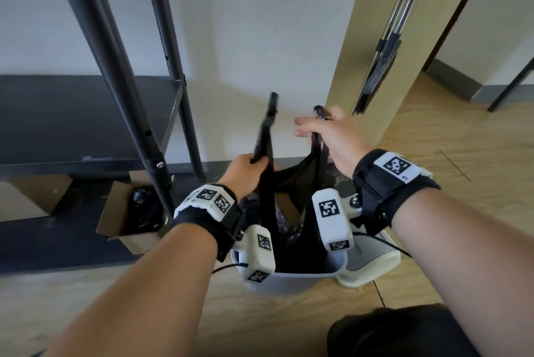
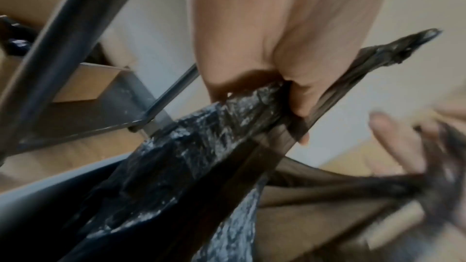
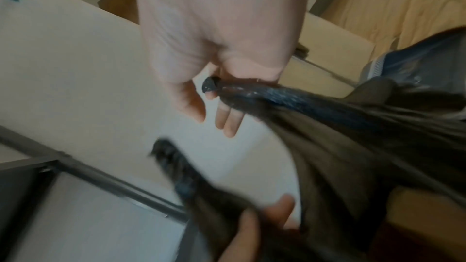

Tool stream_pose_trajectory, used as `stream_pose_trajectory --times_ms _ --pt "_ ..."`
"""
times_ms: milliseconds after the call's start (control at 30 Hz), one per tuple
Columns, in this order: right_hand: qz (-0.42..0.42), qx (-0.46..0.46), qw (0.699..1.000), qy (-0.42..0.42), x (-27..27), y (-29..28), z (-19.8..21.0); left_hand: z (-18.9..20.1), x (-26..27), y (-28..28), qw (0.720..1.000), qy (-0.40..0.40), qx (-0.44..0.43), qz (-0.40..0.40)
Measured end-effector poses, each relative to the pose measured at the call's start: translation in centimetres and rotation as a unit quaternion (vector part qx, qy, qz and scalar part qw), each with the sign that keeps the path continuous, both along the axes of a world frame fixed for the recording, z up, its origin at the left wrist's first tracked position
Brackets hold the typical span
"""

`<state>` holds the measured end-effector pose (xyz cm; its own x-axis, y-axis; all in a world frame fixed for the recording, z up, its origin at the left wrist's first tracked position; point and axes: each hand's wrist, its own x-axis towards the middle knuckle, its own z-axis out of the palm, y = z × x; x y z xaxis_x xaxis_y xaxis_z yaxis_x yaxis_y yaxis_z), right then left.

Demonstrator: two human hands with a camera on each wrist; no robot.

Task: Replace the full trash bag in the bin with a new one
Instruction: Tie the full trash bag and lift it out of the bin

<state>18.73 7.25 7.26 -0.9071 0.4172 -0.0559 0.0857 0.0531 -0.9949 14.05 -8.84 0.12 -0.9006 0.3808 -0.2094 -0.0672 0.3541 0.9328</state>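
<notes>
A black trash bag (image 1: pixel 291 183) sits in a white bin (image 1: pixel 289 280) on the floor, its two top ears pulled up. My left hand (image 1: pixel 245 171) grips the left ear (image 1: pixel 267 128), which sticks up past the fist; the left wrist view shows the fingers (image 2: pixel 300 107) curled round that bunched plastic (image 2: pixel 227 127). My right hand (image 1: pixel 326 137) holds the right ear (image 1: pixel 319 114), its fingers (image 3: pixel 227 119) partly stretched out. In the right wrist view the strand (image 3: pixel 290 99) runs from under the palm down to the bag.
A dark metal shelf rack (image 1: pixel 121 91) stands at left. Under it an open cardboard box (image 1: pixel 130 221) holds black rolled bags. The bin's white lid (image 1: pixel 372 261) lies at its right. A wooden door frame (image 1: pixel 372 39) and a mop handle (image 1: pixel 396 24) stand behind.
</notes>
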Motion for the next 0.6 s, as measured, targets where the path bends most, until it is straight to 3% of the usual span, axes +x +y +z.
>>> stream_pose_trajectory --times_ms 133,233,333,467,533,600 --pt "0.006 0.067 0.993 -0.100 0.1 3.0 -2.3 -0.9 -1.3 -1.3 0.975 -0.120 0.171 0.080" --pt "0.133 0.069 0.974 -0.169 0.7 4.6 -3.8 -1.4 -1.5 -1.1 0.953 -0.170 0.228 0.104" --pt "0.254 0.144 0.928 -0.230 1.1 5.5 -5.5 -2.0 -1.5 -0.4 0.931 -0.200 0.268 0.145" --pt "0.262 0.354 0.846 -0.301 1.0 6.0 -6.9 -2.5 -2.2 0.1 0.916 -0.208 0.294 0.178" --pt "0.214 0.327 0.873 -0.291 0.6 5.3 -6.7 -2.3 -2.5 0.4 0.924 -0.196 0.276 0.177" --pt "0.111 0.161 0.947 -0.253 0.0 4.3 -6.4 -2.0 -2.8 0.9 0.930 -0.184 0.268 0.171"
